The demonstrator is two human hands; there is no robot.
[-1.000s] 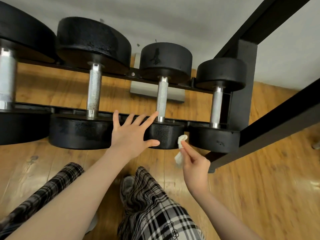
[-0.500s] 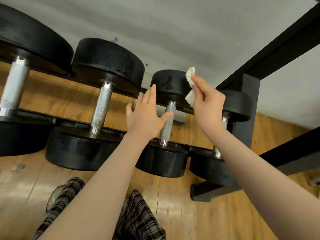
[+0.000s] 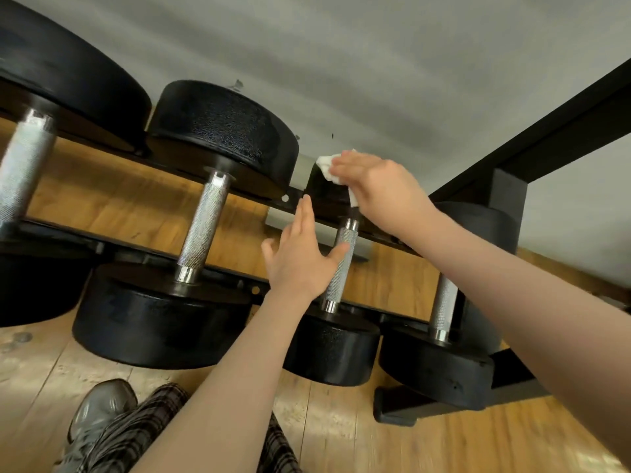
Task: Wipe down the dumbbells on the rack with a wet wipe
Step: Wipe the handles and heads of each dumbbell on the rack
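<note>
While the right hand [image 3: 379, 192] is curling its fingers [image 3: 345, 163] around the white wet wipe [image 3: 329, 170], it is pressing the wipe on the far black end of the third dumbbell [image 3: 341, 264]. The left hand [image 3: 300, 257] is holding nothing, with straight fingers, thumb touching the shiny handle. All the dumbbells are sitting on the black rack [image 3: 508, 196], above the wooden floor [image 3: 341, 428].
</note>
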